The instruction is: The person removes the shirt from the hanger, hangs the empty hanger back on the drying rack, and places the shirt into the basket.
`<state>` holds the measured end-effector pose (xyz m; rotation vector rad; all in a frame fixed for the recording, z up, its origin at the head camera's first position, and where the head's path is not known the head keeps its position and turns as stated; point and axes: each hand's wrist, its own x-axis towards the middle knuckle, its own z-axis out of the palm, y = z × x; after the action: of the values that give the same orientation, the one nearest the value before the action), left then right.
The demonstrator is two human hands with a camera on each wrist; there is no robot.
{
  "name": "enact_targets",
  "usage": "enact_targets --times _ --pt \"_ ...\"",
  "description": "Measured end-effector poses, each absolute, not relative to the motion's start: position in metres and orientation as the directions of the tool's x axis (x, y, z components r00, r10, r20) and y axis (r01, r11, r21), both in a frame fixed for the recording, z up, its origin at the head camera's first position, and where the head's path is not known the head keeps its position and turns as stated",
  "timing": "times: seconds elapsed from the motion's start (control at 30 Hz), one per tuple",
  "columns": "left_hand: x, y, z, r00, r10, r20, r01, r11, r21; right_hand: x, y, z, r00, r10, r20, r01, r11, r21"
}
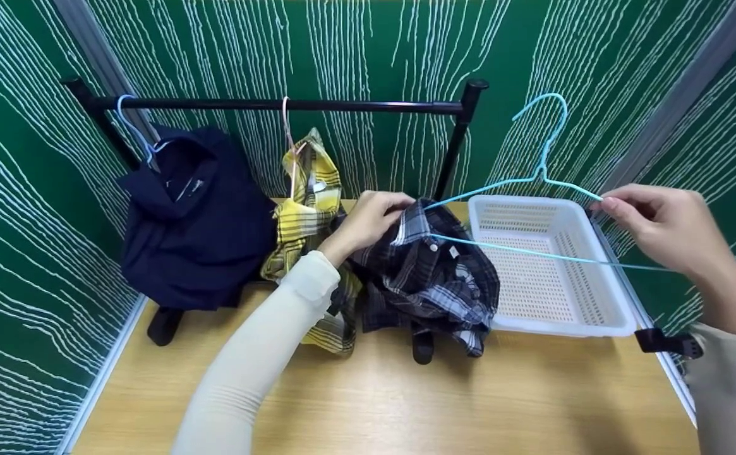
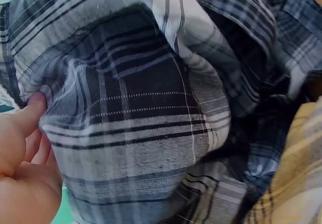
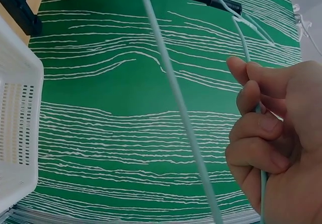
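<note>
A dark plaid shirt with a pale collar hangs from my left hand, which pinches it near the collar. In the left wrist view, the thumb of the left hand presses on the shirt's cloth. My right hand grips one arm of a light blue hanger, its hook pointing up. The hanger's other end runs into the shirt's neck, where cloth hides it. In the right wrist view, the right hand has its fingers curled round the hanger wire.
A black clothes rack stands behind. On it hang a navy shirt on a blue hanger and a yellow plaid shirt on a pink one. A white plastic basket sits at the right on the wooden table.
</note>
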<state>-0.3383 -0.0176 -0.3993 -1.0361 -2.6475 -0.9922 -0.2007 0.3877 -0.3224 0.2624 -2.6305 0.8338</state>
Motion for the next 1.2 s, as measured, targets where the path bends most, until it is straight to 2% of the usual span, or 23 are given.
enact_targets --times 0.3,0.43,0.53,0.7,0.77,0.87,1.07,1.2 --pt "-0.342 -0.024 -0.421 -0.760 0.562 0.327 0.646 0.596 0.476 -0.193 0.393 -0.314 -0.915 -0.027 0.403 -0.248 0.825 -0.508" --pt "-0.339 -0.022 -0.431 -0.770 0.574 0.280 0.633 0.626 0.456 -0.191 0.389 -0.311 -0.914 -0.016 0.406 -0.241 0.824 -0.512" --pt "-0.336 -0.019 -0.440 -0.766 0.600 0.231 0.638 0.666 0.387 -0.192 0.384 -0.310 -0.910 -0.026 0.413 -0.257 0.818 -0.515" --pt "-0.326 -0.015 -0.443 -0.771 0.632 0.079 0.630 0.740 0.235 -0.194 0.374 -0.312 -0.905 -0.048 0.424 -0.285 0.807 -0.517" --pt "-0.321 -0.016 -0.437 -0.782 0.623 0.038 0.616 0.760 0.209 -0.196 0.368 -0.312 -0.900 -0.055 0.432 -0.296 0.805 -0.514" --pt "-0.312 -0.020 -0.422 -0.787 0.615 0.038 0.606 0.761 0.230 -0.199 0.360 -0.314 -0.895 -0.055 0.442 -0.302 0.805 -0.511" --pt "-0.296 -0.042 -0.368 -0.807 0.587 0.070 0.565 0.731 0.382 -0.208 0.348 -0.315 -0.895 -0.052 0.443 -0.313 0.780 -0.542" --pt "-0.293 -0.067 -0.329 -0.812 0.556 0.179 0.574 0.703 0.419 -0.215 0.338 -0.316 -0.895 -0.059 0.442 -0.318 0.780 -0.539"
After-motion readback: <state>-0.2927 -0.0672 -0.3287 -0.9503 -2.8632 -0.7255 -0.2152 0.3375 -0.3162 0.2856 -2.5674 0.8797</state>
